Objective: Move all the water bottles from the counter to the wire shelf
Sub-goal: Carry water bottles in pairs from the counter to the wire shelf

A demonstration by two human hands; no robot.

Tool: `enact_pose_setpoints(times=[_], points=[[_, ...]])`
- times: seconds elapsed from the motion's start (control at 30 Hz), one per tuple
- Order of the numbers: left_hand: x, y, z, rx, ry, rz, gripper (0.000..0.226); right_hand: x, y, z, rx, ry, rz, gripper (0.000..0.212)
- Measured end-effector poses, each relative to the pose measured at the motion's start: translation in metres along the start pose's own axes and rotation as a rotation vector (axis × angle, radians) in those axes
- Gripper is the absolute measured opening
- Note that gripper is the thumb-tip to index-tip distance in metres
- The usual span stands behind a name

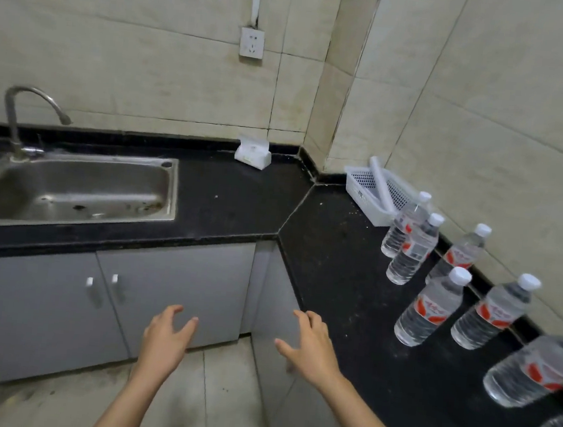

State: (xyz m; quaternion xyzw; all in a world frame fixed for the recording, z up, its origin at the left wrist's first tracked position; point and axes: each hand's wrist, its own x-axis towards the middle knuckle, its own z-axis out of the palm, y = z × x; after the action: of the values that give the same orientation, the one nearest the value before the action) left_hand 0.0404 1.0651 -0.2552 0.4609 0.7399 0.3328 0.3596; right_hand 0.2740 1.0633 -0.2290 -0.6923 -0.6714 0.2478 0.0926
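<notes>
Bottles first: clear plastic water bottles with white caps and red labels (429, 306) stand along the black stone counter (336, 270), between its front edge and the wall. Left hand (165, 338) and right hand (312, 347) hover off the counter's edge, fingers spread, gripping nothing. Best bet: grab the nearest bottle mid-body. Wire shelf isn't visible.
</notes>
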Motion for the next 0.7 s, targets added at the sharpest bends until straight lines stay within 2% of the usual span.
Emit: enact_pose_setpoints(times=[0.17, 0.33, 0.5, 0.7], points=[[0.074, 0.012, -0.006, -0.011, -0.055, -0.001, 0.046, 0.031, -0.006, 0.001, 0.058, 0.046, 0.161, 0.067], [0.105, 0.017, 0.033, -0.054, -0.191, -0.024, 0.044, 0.048, 0.016, 0.007, 0.155, 0.126, 0.303, 0.066], [0.145, 0.053, 0.064, -0.051, -0.293, 0.042, 0.046, 0.089, 0.045, -0.008, 0.373, 0.466, 0.435, 0.058], [0.220, 0.115, 0.077, 0.038, -0.262, 0.124, 0.044, 0.167, 0.085, -0.058, 0.584, 0.834, 0.616, 0.058]])
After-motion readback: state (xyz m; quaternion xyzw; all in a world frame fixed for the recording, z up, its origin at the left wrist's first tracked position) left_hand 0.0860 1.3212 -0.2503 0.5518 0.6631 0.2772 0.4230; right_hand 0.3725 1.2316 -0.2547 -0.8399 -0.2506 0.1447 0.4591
